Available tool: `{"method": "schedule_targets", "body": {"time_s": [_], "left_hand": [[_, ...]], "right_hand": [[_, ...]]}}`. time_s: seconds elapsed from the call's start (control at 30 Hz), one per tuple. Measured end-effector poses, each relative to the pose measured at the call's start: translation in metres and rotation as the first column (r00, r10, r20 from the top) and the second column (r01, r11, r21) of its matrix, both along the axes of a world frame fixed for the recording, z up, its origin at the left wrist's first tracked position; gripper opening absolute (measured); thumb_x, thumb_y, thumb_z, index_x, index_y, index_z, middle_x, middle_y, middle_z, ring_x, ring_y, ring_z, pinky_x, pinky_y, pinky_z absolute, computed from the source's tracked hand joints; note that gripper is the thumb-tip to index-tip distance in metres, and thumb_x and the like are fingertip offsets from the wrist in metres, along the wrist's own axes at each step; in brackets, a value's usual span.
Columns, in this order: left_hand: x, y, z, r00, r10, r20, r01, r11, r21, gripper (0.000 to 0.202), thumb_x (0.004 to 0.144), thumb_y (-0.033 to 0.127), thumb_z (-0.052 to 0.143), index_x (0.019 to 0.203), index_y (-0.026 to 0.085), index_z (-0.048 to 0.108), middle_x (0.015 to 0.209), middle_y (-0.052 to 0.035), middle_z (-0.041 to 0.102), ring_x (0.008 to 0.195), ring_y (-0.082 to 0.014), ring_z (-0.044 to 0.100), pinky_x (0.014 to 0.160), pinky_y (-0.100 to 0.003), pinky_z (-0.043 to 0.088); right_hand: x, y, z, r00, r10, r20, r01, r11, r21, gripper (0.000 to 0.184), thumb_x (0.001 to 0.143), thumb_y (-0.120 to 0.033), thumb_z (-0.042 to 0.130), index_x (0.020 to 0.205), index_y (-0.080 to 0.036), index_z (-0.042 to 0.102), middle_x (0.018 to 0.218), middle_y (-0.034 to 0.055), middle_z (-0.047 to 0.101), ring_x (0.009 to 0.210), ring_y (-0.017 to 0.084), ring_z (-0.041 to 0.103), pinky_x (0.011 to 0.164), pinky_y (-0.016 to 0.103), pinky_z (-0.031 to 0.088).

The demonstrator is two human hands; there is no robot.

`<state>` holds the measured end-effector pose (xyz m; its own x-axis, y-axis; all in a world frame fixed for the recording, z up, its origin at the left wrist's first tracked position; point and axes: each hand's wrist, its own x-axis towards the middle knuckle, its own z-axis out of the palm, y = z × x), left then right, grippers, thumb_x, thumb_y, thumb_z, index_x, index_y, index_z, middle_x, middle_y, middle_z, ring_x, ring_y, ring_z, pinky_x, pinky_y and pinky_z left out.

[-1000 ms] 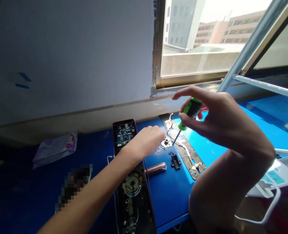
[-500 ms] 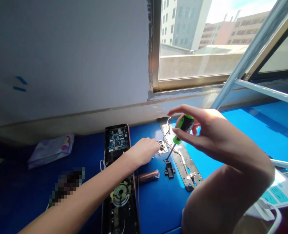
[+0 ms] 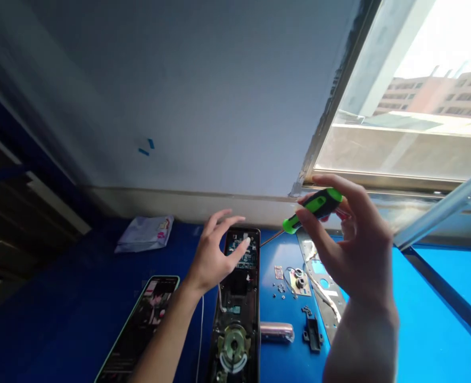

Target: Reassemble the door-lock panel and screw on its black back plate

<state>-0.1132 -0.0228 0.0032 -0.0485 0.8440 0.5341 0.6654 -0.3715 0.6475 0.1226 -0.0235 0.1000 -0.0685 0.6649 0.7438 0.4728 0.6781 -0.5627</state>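
My right hand (image 3: 350, 234) grips a green-and-black screwdriver (image 3: 315, 210). The shaft slants down to the left, its tip by the right rim of a long black device housing (image 3: 239, 292). Over that housing's upper end hovers my left hand (image 3: 213, 255), fingers spread and holding nothing I can see. Its thumb reaches over the blue circuit board (image 3: 243, 250) inside; whether it touches the board I cannot tell. Lower in the housing sits a round metal part (image 3: 234, 346). Right of it lie several small screws (image 3: 281, 290), a small board with a knob-like part (image 3: 299, 282) and a black plastic bracket (image 3: 313, 334).
A perforated dark plate (image 3: 325, 290) with white wires lies at the right. Beside the housing is a copper-coloured cylinder (image 3: 277, 332). A phone (image 3: 139, 324) and a white packet (image 3: 145, 234) are on the left. A metal ladder (image 3: 438, 210) stands by the window.
The view has swung left. The screwdriver has moved from the black bracket to the housing's right rim. My left hand has left the small parts and opened over the circuit board.
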Motion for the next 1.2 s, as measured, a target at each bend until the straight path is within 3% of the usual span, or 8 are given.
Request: {"method": "schedule_targets", "body": {"time_s": [0.1,0.27,0.43,0.57,0.93,1.2], "left_hand": [[0.002,-0.006,-0.011,0.997,-0.066,0.045,0.071,0.991,-0.117,0.038,0.091,0.035,0.074,0.129,0.032,0.071,0.156,-0.0092,0.051,0.144,-0.0325,0.054,0.124,-0.054,0.043],[0.011,-0.011,-0.011,0.984,-0.140,0.108,0.160,0.967,-0.199,0.037,0.092,0.028,0.072,0.129,0.035,0.072,0.163,-0.0070,0.043,0.145,-0.0329,0.054,0.124,-0.053,0.045],[0.011,-0.010,-0.013,0.976,-0.165,0.143,0.190,0.965,-0.179,0.037,0.093,0.025,0.071,0.129,0.033,0.072,0.163,-0.0074,0.043,0.145,-0.0321,0.055,0.122,-0.049,0.049],[0.009,-0.008,-0.018,0.970,-0.180,0.163,0.205,0.967,-0.149,0.032,0.094,0.025,0.070,0.125,0.033,0.074,0.163,-0.0060,0.044,0.147,-0.0311,0.053,0.125,-0.049,0.045],[0.011,-0.005,-0.028,0.965,-0.184,0.189,0.212,0.967,-0.140,0.027,0.097,0.030,0.067,0.123,0.033,0.073,0.162,-0.0052,0.042,0.149,-0.0302,0.050,0.128,-0.050,0.039],[0.012,-0.006,-0.027,0.970,-0.185,0.156,0.203,0.973,-0.109,0.028,0.097,0.026,0.067,0.123,0.032,0.073,0.157,-0.0059,0.046,0.148,-0.0287,0.051,0.127,-0.047,0.043]], "right_hand": [[-0.023,0.004,-0.003,0.997,0.023,0.075,-0.029,0.997,0.072,0.044,0.095,-0.024,0.071,0.139,-0.026,0.063,0.116,0.0071,0.078,0.101,0.024,0.077,0.097,0.046,0.062],[-0.039,0.008,-0.008,0.987,0.057,0.148,-0.072,0.993,0.094,0.048,0.094,-0.017,0.071,0.141,-0.027,0.064,0.116,0.0066,0.078,0.100,0.023,0.077,0.095,0.045,0.064],[-0.040,0.007,-0.010,0.990,0.033,0.134,-0.050,0.991,0.122,0.053,0.092,-0.016,0.073,0.142,-0.030,0.064,0.115,0.0068,0.078,0.101,0.024,0.078,0.092,0.046,0.066],[-0.042,0.006,-0.011,0.992,0.015,0.127,-0.032,0.991,0.133,0.056,0.092,-0.015,0.073,0.144,-0.032,0.062,0.117,0.0058,0.077,0.101,0.024,0.078,0.092,0.045,0.067],[-0.047,0.001,-0.003,0.975,0.061,0.213,-0.083,0.992,0.093,0.039,0.095,-0.017,0.071,0.132,-0.026,0.067,0.112,0.0056,0.080,0.099,0.021,0.079,0.090,0.039,0.067],[-0.047,-0.001,-0.003,0.972,0.056,0.230,-0.088,0.987,0.131,0.042,0.095,-0.013,0.070,0.134,-0.025,0.067,0.115,0.0046,0.080,0.101,0.019,0.077,0.093,0.033,0.064]]}}
